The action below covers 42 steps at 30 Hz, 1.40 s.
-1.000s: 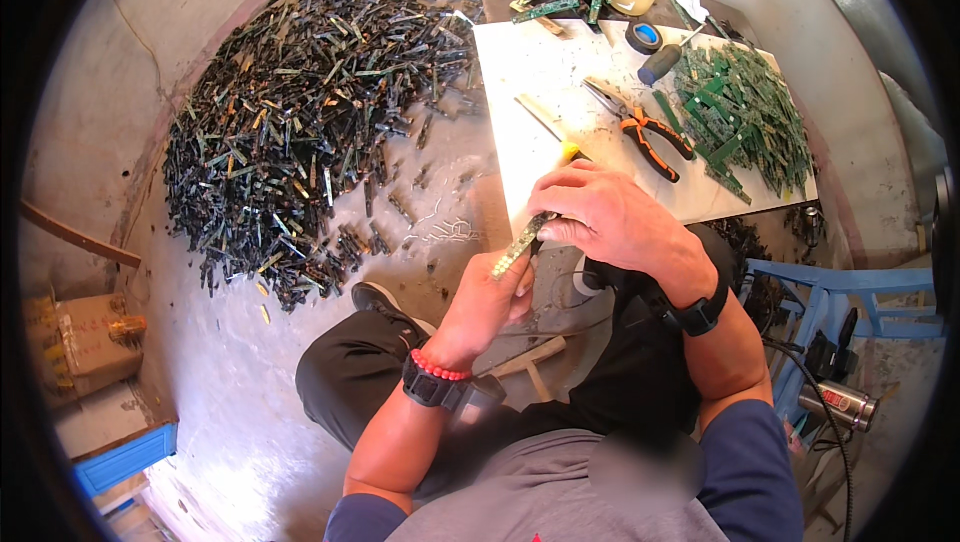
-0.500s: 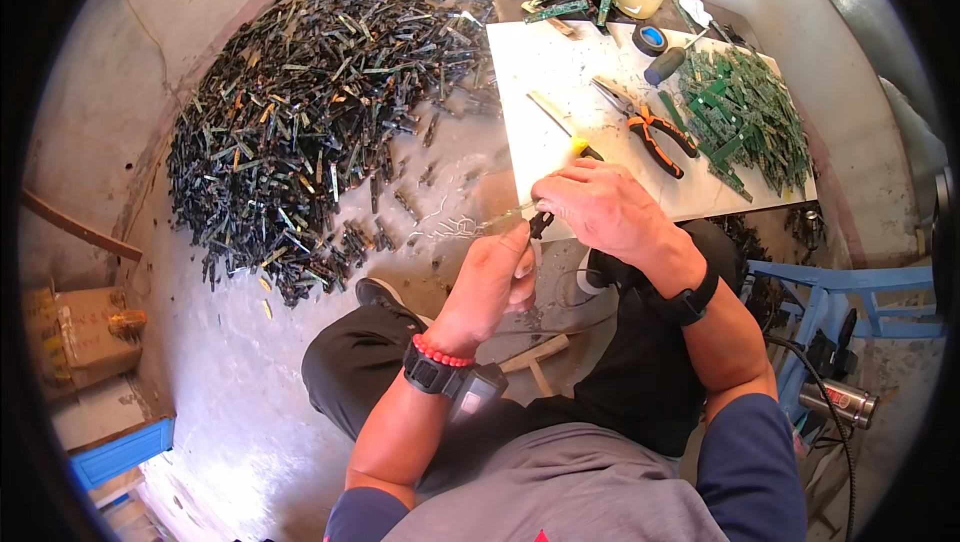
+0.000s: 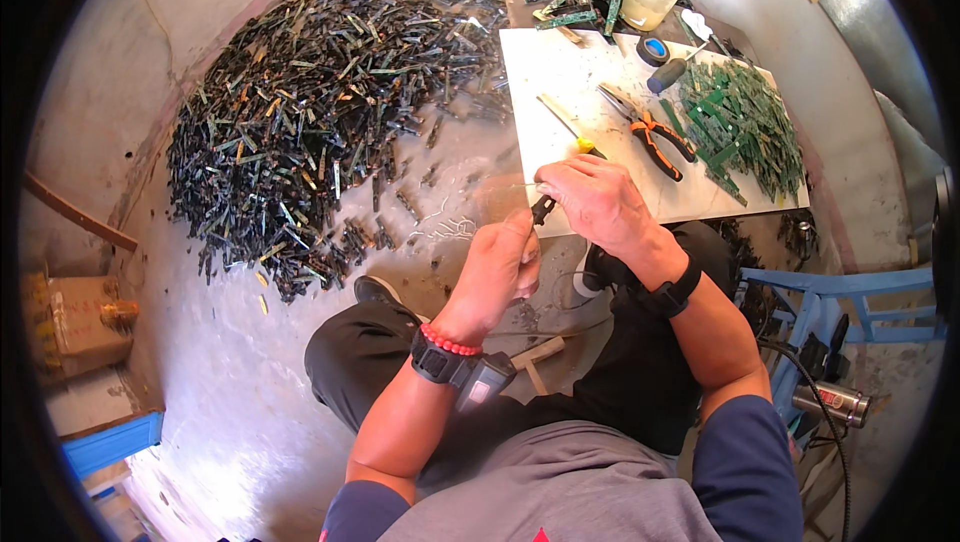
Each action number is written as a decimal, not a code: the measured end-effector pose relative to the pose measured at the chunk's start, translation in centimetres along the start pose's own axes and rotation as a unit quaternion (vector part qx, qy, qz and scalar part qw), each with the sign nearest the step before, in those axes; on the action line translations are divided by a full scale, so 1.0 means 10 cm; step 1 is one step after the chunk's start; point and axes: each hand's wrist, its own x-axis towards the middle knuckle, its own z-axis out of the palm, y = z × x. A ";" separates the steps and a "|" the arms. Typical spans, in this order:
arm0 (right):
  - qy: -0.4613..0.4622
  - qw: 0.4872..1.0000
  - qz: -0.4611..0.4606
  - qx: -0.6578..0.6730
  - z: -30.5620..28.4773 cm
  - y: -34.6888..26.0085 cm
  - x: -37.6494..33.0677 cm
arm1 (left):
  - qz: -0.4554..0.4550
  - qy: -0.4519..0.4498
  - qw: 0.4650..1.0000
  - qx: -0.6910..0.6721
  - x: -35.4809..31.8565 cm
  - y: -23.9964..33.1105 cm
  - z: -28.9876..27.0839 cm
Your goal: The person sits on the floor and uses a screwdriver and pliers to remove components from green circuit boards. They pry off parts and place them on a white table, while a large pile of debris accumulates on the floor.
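Observed small black oblong piece [image 3: 543, 209] protruding from bare left hand [image 3: 503, 262], curled closed around its lower end | Noted bare right hand [image 3: 602, 204] just beside piece's upper end, pinched on thin blurred strip [image 3: 520, 186]

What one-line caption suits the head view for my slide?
Left hand holding a dark piece beside the right hand, near pliers and green strips on a white board.
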 end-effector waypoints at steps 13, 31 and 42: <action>0.063 0.997 0.034 0.011 0.06 -0.06 0.01 | 0.076 0.002 0.996 0.039 0.09 -0.08 -0.01; 0.056 0.995 0.061 0.061 0.09 0.03 -0.02 | 0.070 0.038 0.996 0.047 0.05 -0.02 0.11; 0.078 0.988 0.124 0.053 0.11 -0.03 -0.02 | 0.126 0.070 0.984 0.103 0.09 -0.02 0.15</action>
